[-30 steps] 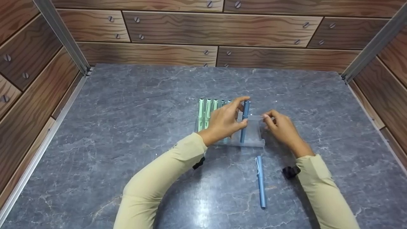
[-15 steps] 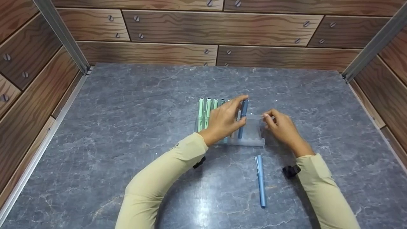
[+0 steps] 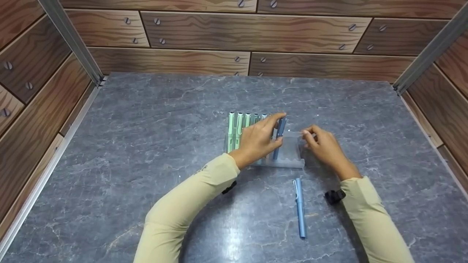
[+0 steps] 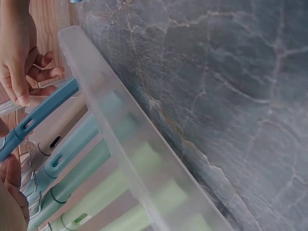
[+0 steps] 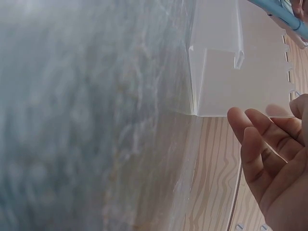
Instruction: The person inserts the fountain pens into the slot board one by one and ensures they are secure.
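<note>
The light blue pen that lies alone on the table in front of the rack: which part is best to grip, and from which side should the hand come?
Probably the middle of the light blue pen, from above, with fingertips on its two long sides. It lies flat on the table, pointing roughly away from the person, apart from the clear rack, so nothing blocks either side. The clip end, nearest the rack, seems less even to pinch.

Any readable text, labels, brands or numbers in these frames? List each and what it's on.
None readable.
Left sleeve: a small pale mark near the cuff, too small and blurred to read.
Dark blue pen held by the left hand, the light blue pen on the table, the green pens and the clear pen tray: no lettering visible.
</note>
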A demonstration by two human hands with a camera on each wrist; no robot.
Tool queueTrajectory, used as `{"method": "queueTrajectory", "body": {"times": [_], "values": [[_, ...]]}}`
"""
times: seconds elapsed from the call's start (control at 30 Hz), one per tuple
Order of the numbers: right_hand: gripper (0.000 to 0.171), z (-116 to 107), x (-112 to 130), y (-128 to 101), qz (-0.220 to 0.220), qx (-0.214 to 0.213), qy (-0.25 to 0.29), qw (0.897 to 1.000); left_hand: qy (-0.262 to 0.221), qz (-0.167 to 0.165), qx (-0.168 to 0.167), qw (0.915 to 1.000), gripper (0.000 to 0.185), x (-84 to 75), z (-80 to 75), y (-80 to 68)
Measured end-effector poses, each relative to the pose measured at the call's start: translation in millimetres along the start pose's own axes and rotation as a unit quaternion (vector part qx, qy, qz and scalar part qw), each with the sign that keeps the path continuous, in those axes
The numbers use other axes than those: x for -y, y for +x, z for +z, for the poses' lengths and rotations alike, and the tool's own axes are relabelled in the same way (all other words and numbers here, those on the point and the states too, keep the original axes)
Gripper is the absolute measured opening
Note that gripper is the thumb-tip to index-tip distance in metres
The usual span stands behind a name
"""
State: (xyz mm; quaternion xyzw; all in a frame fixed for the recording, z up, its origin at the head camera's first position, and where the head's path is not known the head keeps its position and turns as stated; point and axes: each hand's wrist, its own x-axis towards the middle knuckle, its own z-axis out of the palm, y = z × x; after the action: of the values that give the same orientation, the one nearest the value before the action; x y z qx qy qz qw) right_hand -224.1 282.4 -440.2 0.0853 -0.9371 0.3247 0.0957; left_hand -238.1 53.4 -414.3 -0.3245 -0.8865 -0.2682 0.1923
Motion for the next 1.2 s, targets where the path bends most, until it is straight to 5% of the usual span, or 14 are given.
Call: {"method": "queueTrajectory", "body": {"times": [0.57, 0.83, 1.2], "values": [[0.023, 0.1, -1.9, 0.7, -0.014, -0.012, -0.004, 1.000, 0.019, -0.015, 0.047, 0.9986, 0.061, -1.9, 1.1, -2.3], [0.027, -0.6, -0.8, -0.8, -0.003, 0.000, 0.001, 1.000, 0.071, -0.002, 0.020, 0.9972, 0.057, -1.2, 2.4, -2.3], [0.025, 0.2, -1.6, -0.5, -0.008, -0.004, -0.001, 1.000, 0.082, -0.002, 0.021, 0.9964, 0.062, -0.1, 1.7, -1.3]]}}
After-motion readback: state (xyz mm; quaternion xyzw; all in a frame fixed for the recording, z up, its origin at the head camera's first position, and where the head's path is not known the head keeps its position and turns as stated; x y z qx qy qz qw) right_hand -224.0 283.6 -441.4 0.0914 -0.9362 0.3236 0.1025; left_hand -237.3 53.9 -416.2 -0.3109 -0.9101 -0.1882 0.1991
